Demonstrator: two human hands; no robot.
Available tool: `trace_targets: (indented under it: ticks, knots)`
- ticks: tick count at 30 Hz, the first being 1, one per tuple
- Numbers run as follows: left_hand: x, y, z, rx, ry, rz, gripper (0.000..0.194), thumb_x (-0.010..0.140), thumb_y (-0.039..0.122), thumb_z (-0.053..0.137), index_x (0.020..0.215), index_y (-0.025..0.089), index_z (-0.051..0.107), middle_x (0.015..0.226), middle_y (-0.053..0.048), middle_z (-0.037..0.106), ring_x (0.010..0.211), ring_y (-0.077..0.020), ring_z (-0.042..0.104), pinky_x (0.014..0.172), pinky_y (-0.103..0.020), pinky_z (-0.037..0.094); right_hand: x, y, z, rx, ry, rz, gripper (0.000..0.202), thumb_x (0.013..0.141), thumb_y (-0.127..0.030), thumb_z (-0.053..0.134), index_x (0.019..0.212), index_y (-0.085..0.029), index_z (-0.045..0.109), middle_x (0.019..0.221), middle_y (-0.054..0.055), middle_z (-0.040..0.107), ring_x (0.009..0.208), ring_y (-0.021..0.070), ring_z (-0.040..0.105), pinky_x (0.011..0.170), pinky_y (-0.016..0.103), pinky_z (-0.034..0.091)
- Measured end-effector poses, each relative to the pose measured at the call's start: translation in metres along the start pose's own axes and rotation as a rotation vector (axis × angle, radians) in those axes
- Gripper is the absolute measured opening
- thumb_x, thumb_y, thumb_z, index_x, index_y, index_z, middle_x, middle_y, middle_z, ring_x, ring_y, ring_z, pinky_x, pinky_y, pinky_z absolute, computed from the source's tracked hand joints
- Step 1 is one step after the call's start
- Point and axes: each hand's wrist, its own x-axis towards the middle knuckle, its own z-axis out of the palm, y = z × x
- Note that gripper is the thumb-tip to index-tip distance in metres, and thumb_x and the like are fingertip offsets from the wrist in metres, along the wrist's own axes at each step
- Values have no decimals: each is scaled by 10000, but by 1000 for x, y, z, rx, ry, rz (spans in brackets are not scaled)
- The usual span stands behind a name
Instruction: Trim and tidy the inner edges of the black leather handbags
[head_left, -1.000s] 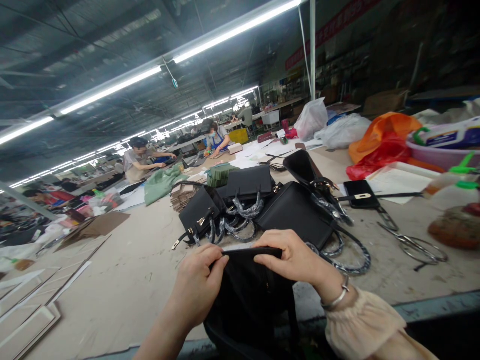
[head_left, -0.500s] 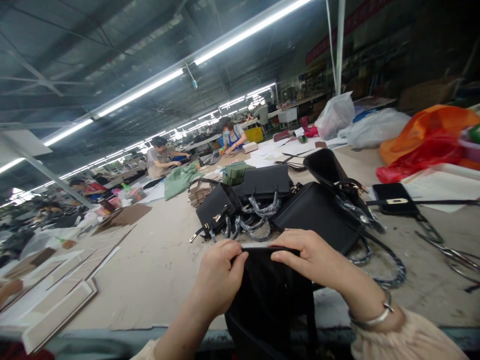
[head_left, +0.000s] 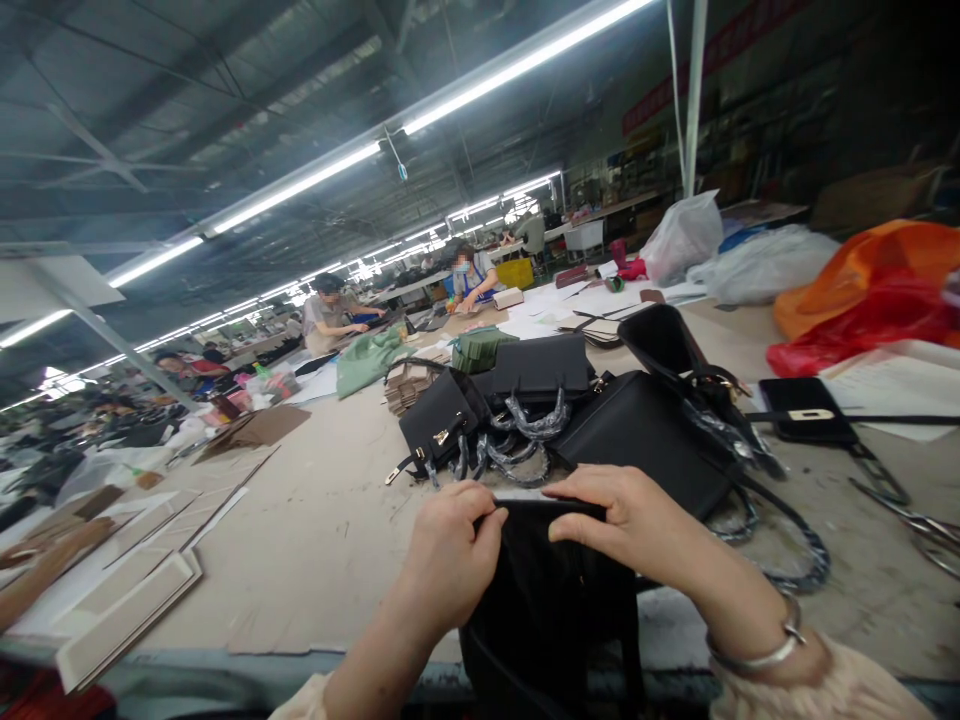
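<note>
- Right there at the table's (head_left: 315,530) near edge hangs a dull black, soft-sided bag (head_left: 555,610), top edge uppermost, its lower part dropping toward the worker's lap; the bottom is out of my sight.
- Both hands have it by that top edge. The bare left hand (head_left: 454,550) pinches the left end, thumb and fingers closed with the edge between them.
- The right hand (head_left: 630,515), a silver metal bangle (head_left: 761,660) at its wrist, has the right end; this grip is flatter, the thumb on the near face, the fingers over the far side, no gap beyond the bag's own thickness.
- I'd judge it light and limp below, with a firmer rim, since the edge runs nearly straight between the hands while the body hangs in dark folds. Nothing about it looks fragile; the surface seems matt, so unlikely to slip.
- The two ends of the rim look the best place to hold it; a pinch lower down would probably just bunch the material.
- Just beyond lie smooth black handbags (head_left: 645,430), stiffer by their look, with curved handles wrapped in clear plastic (head_left: 547,415).
</note>
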Motion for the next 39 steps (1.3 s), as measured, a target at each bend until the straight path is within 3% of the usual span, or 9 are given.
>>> trace_targets:
  ticks: [2,5,17,31,34,36,39]
  knots:
    - [-1,-1,0,2,-1,1,220,838,170,505,626,174,563,758,-23,610,756,-155,555,709,-275,418,1,-5,1,-31,31,3,322,771,-477,668,996,-248,697,887,24,696,819,190,610,737,274,451]
    - [-1,-1,-1,-11,4,8,221,834,164,506,622,174,568,751,-22,607,748,-151,558,709,-272,426,3,-9,5,-85,50,-36,216,828,-410,624,954,-259,715,833,20,701,770,179,612,757,288,454]
    - [0,-5,2,-50,29,1,208,801,156,543,594,168,559,791,-16,630,777,-141,577,735,-254,432,6,-7,9,20,26,34,92,833,-274,633,836,-248,721,759,-30,678,701,110,600,662,207,421]
    - [3,-4,6,-29,52,-18,206,798,159,546,593,168,545,757,-5,614,742,-133,560,704,-246,411,5,-9,10,-34,29,21,107,849,-268,613,799,-234,701,716,-35,646,696,107,584,638,215,393]
    - [1,-4,6,-18,46,-13,206,807,163,537,601,168,547,752,-7,606,749,-136,556,700,-245,405,4,-11,7,-149,13,14,128,868,-306,591,827,-258,702,737,-39,667,722,122,603,792,269,413]
    - [1,-4,7,-9,47,-16,206,810,166,531,604,169,546,748,-9,602,747,-138,552,693,-246,402,3,-16,5,-237,19,4,132,834,-377,630,889,-275,693,803,-40,689,780,146,621,944,356,357]
    - [3,-4,7,2,53,-19,213,808,158,524,595,167,533,731,-8,594,725,-136,545,677,-245,396,3,-27,5,-335,60,5,244,791,-436,666,975,-276,667,906,-27,696,847,169,626,1008,412,303]
